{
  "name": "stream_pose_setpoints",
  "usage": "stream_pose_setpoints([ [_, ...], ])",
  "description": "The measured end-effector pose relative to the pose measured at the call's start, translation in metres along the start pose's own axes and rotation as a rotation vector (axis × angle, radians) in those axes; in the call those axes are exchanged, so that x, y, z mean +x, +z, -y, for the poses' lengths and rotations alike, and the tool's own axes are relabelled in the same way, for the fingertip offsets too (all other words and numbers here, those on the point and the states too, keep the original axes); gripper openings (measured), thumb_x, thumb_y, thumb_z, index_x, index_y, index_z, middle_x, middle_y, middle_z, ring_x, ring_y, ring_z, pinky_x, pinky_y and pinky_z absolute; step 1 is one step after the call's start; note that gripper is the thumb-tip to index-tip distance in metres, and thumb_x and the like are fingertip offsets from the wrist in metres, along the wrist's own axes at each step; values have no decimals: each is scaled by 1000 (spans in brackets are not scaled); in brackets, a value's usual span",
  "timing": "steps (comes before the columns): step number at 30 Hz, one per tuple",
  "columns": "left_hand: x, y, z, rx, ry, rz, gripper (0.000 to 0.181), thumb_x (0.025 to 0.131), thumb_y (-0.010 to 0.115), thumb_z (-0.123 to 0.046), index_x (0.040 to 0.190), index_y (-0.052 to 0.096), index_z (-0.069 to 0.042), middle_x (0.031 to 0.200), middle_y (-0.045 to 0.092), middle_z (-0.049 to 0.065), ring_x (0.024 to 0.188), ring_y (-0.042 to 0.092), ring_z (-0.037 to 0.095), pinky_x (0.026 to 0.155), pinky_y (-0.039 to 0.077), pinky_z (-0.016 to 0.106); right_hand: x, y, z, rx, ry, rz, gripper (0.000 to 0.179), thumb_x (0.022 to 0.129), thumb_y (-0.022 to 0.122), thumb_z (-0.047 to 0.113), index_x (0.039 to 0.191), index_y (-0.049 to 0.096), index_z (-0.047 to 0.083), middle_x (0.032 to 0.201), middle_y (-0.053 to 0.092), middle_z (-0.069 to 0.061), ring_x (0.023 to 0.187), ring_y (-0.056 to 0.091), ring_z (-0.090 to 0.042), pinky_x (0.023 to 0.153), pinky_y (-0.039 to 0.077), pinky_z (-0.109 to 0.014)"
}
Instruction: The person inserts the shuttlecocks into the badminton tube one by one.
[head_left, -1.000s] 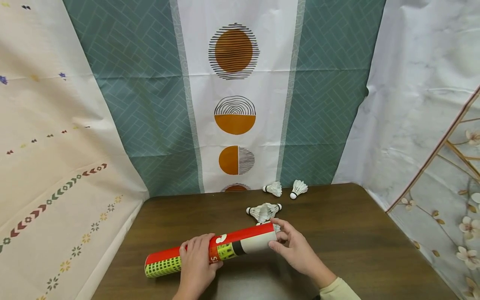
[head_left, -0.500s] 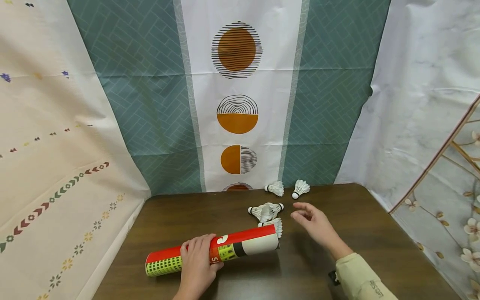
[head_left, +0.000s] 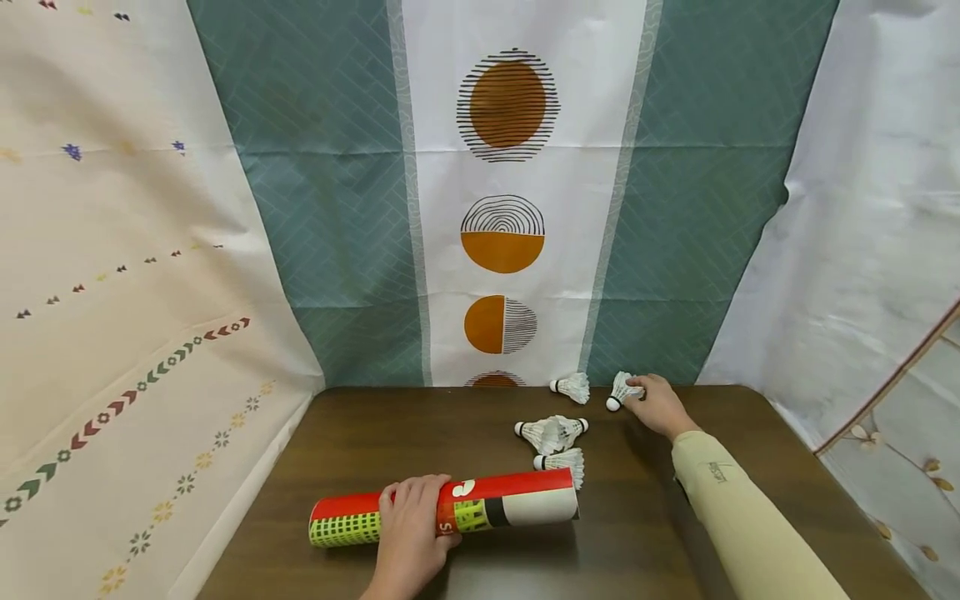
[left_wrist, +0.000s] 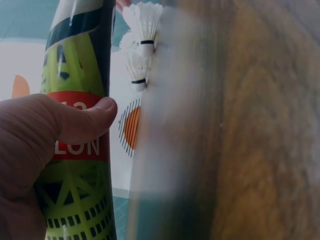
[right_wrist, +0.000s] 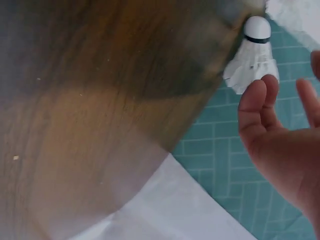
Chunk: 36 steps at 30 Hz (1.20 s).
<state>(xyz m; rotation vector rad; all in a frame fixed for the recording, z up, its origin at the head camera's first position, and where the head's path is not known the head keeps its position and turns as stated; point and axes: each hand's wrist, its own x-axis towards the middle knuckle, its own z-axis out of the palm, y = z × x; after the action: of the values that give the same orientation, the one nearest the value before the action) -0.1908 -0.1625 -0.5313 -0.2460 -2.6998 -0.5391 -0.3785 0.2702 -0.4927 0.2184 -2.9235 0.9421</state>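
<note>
My left hand (head_left: 412, 533) grips a red, yellow-green and white shuttlecock tube (head_left: 525, 498) lying sideways over the table. Its thumb (left_wrist: 82, 120) lies across the printed side in the left wrist view. At the back of the table, my right hand (head_left: 662, 407) pinches the feather skirt of a white shuttlecock (right_wrist: 256, 55) between thumb and forefinger. That shuttlecock's cork points toward the front left in the head view. Beyond the tube's right end lie several shuttlecocks: one (head_left: 562, 461) partly hidden by the tube, and a pair (head_left: 551, 432) with their skirts meeting.
Another shuttlecock (head_left: 573, 387) lies at the back edge of the brown wooden table (head_left: 420, 433). Behind the table hangs a green and white patterned cloth (head_left: 345, 233). Light cloths (head_left: 150, 333) border the left and right sides.
My right hand has left the tube's open end and reached back and right to the far shuttlecock. The left hand keeps its hold on the tube. The head view has shifted slightly.
</note>
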Motion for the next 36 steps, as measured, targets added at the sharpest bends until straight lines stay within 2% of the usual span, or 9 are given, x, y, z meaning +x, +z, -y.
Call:
stream_pose_setpoints([
  [4, -4, 7, -2, -14, -3, 65, 83, 62, 105, -26, 133, 63, -19, 127, 69, 2, 120, 57, 28, 107, 36, 63, 0, -1, -12, -12, 40, 70, 48, 103, 60, 23, 141, 61, -7, 160, 29, -48, 152, 21, -65, 119, 33, -75],
  [7, -5, 10, -4, -28, 15, 89, 83, 63, 104, -27, 134, 63, -18, 127, 69, 2, 120, 56, 28, 107, 36, 63, -4, -3, -25, -14, 54, 109, 47, 105, 58, 24, 141, 62, -6, 159, 32, -48, 152, 22, -66, 119, 32, -76],
  [9, -5, 12, -6, -34, 33, 100, 83, 63, 104, -28, 134, 62, -18, 128, 69, 2, 120, 57, 28, 107, 37, 63, -8, -4, -32, -16, 58, 124, 45, 106, 56, 22, 140, 62, -7, 155, 39, -46, 148, 31, -66, 116, 37, -75],
  [14, -6, 11, -8, -28, 41, 117, 83, 63, 104, -29, 134, 63, -19, 128, 70, 1, 119, 57, 27, 106, 38, 64, -15, 4, -42, -82, 38, -28, 31, 104, 63, 17, 123, 72, -6, 126, 70, -33, 116, 66, -53, 96, 55, -63],
  [17, -6, 10, -7, -16, 28, 103, 82, 62, 105, -28, 133, 63, -18, 127, 70, 2, 119, 57, 27, 106, 38, 63, -16, 10, -37, -66, 50, -152, 22, 101, 69, 15, 114, 75, -2, 112, 77, -25, 100, 72, -44, 86, 58, -58],
  [23, -5, 7, -4, -9, 0, 82, 82, 61, 105, -27, 132, 64, -18, 126, 70, 2, 119, 57, 28, 107, 37, 62, -35, 12, -22, 99, 114, -189, 25, 99, 75, 17, 115, 70, -2, 107, 76, -22, 97, 72, -35, 77, 58, -44],
  [30, -1, 3, 0, -17, -30, 62, 83, 61, 105, -23, 132, 64, -18, 126, 70, 3, 121, 57, 30, 109, 36, 64, -93, 3, 3, 436, 261, -151, 47, 97, 81, 31, 126, 63, -1, 98, 80, 2, 89, 69, -12, 74, 53, -26],
  [33, 0, 1, 3, -13, -34, 37, 84, 60, 106, -23, 133, 64, -17, 127, 70, 4, 122, 58, 30, 109, 36, 64, -118, 6, 23, 533, 253, -163, 45, 95, 83, 28, 124, 64, -1, 89, 78, 10, 84, 69, -7, 75, 53, -26],
  [36, 1, 0, 7, -4, -32, 17, 85, 60, 106, -22, 133, 64, -17, 128, 70, 5, 122, 58, 30, 110, 36, 65, -139, 16, 48, 589, 208, -160, 39, 93, 85, 21, 119, 65, 0, 84, 78, 9, 80, 68, -5, 74, 53, -25],
])
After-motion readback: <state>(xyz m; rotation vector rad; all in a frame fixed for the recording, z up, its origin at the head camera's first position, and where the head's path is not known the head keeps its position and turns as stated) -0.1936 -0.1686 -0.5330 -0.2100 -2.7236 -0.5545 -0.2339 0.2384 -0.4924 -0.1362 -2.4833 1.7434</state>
